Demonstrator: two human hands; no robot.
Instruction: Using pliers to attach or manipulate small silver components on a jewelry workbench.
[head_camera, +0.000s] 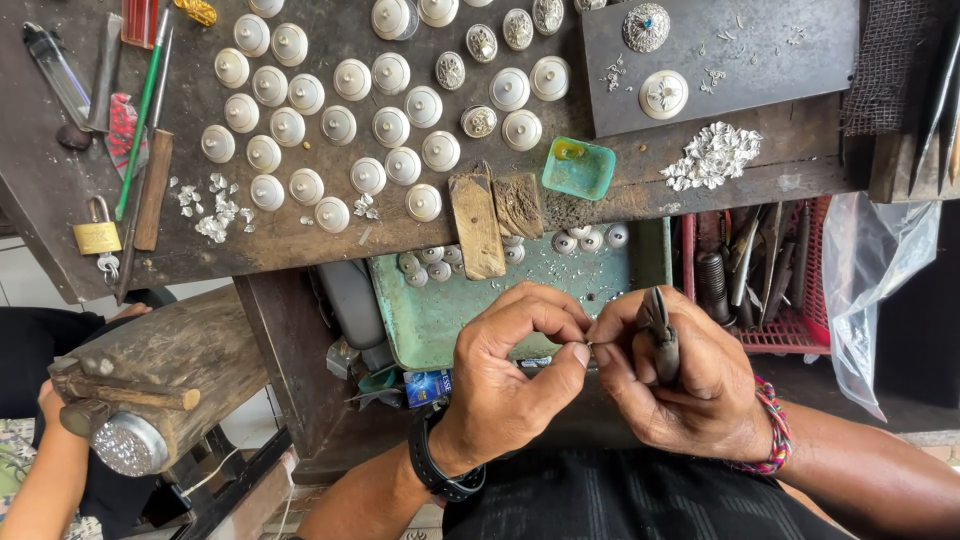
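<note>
While rows of finished silver domes (352, 80) wait above the green tray (440, 320), both hands pinch one tiny piece (588, 346), perhaps a ring; right hand (680, 375) also grips pliers (660, 335), left hand (515, 375) fingertips closed.

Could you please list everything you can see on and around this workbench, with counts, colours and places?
Domed round pieces: several dozen, silvery white, in rows across the bench.
Ornate round pieces: two, silver, on the dark slab, top right.
Small dish: one, teal, bench edge.
Padlock: one, brass, left edge.
Metal tray: one, green, under the bench.
Basket: one, red, holding tools, right.
Plastic bag: one, clear, far right.
Pliers: one, dark, in the right hand.
Tiny piece: one, pinched between both hands.
Left hand: black wristwatch.
Right hand: woven bracelet.
</note>
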